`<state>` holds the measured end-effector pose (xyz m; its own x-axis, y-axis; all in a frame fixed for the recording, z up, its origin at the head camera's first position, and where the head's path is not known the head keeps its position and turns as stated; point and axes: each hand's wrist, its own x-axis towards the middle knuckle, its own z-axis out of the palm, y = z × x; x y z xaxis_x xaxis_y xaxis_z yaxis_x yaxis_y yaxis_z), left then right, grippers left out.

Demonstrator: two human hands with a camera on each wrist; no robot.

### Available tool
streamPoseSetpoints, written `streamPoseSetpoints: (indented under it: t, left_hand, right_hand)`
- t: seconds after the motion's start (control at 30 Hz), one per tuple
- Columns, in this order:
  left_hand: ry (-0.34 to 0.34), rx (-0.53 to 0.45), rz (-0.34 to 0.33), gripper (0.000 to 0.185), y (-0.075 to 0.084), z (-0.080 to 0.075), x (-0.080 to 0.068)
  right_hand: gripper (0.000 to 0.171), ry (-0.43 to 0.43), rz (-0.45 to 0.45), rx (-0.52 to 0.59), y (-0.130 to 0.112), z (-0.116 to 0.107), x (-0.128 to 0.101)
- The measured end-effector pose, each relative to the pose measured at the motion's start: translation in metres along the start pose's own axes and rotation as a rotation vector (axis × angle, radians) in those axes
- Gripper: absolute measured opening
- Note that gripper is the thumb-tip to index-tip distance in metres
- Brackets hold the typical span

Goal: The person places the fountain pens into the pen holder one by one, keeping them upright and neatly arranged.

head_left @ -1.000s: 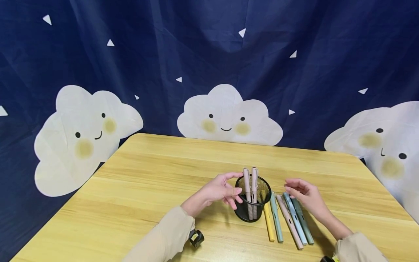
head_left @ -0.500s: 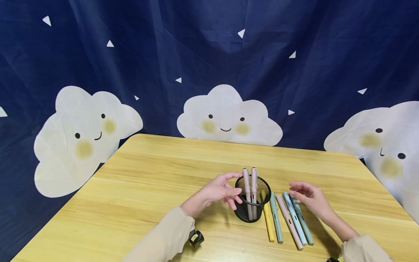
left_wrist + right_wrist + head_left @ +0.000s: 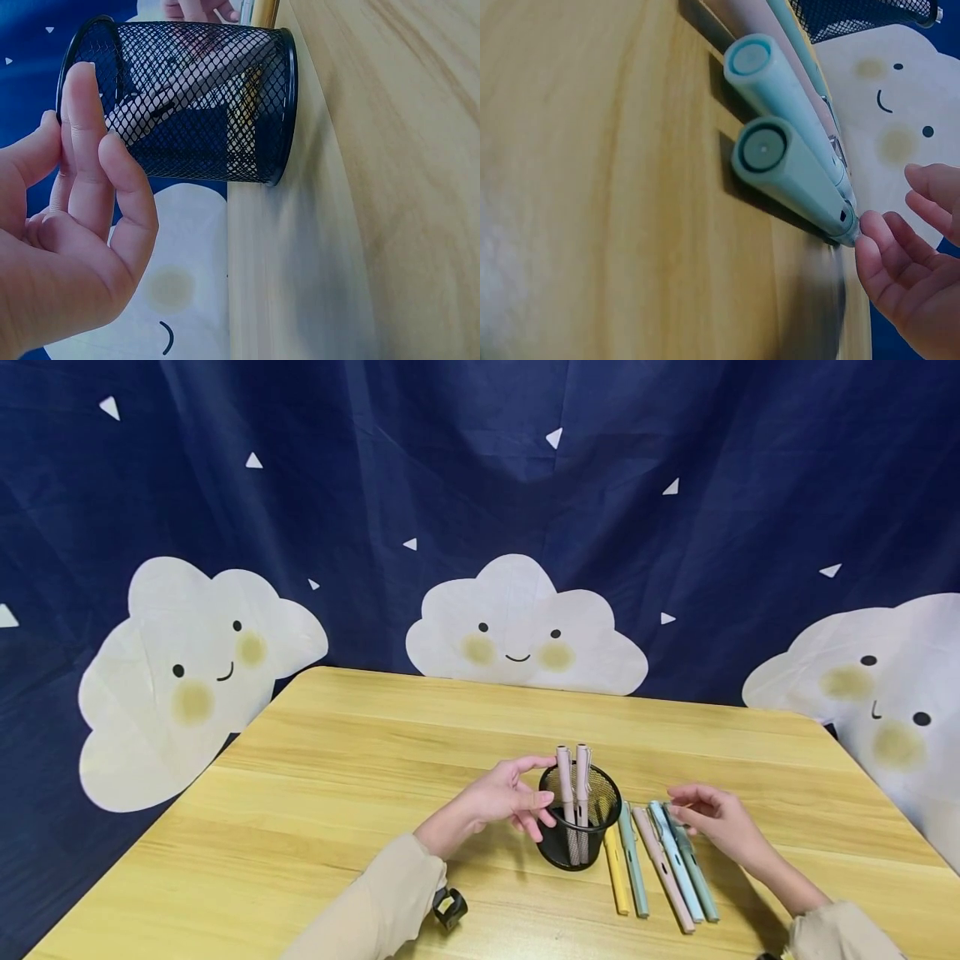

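My left hand (image 3: pixel 498 793) holds the black mesh pen holder (image 3: pixel 553 850) by its left side, thumb and index finger at the rim. Two pinkish-grey pens (image 3: pixel 582 777) stand in it, leaning slightly. My right hand (image 3: pixel 716 822) hovers at the cap end of a dark green pen (image 3: pixel 697 881), the outermost of the row. In the right wrist view its fingertips (image 3: pixel 868 244) are right by the pen's far end, while the thumb stays apart. Beside that pen lie a light blue pen (image 3: pixel 681 868), a pink pen (image 3: pixel 664 870), a pale green pen (image 3: pixel 634 864) and a yellow pen (image 3: pixel 618 881).
The wooden table (image 3: pixel 337 760) reaches back to a dark blue curtain (image 3: pixel 480 460) printed with smiling white clouds (image 3: pixel 525 618). A black strap mount (image 3: pixel 450 907) sits at the left sleeve. The row of pens lies just right of the pen holder.
My right hand has shifted right and lowered toward the cap end of the dark green pen. The left hand and the pen holder have stayed put.
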<state>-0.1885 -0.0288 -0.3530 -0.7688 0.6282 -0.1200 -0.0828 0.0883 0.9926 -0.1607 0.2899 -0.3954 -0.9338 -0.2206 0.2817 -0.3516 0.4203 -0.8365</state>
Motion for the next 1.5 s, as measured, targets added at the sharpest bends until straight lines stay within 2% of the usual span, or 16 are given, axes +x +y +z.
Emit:
streamPoseSetpoints:
  t: [0.23,0.47,0.7,1.03,1.5]
  left_hand:
    - [-0.005,0.003,0.002,0.054,-0.001,-0.001,0.000]
    - [-0.008,0.002,0.005,0.054,-0.002,-0.001,0.000]
    - [-0.006,-0.001,0.004,0.054,-0.002,-0.001,0.000]
    - [-0.008,-0.002,0.005,0.054,-0.002,-0.001,0.000]
    - [-0.012,-0.007,0.001,0.055,-0.001,-0.001,0.000]
  right_hand:
    - [0.027,-0.055,0.077,-0.010,0.001,-0.006,0.000]
    - [0.029,-0.142,0.087,-0.010,0.003,-0.010,0.000]
    - [0.039,-0.237,0.120,0.013,0.003,-0.014,-0.001]
    - [0.054,-0.348,0.185,-0.017,0.004,-0.019,-0.001]
    - [0.083,-0.481,0.376,0.050,-0.001,-0.023,0.004]
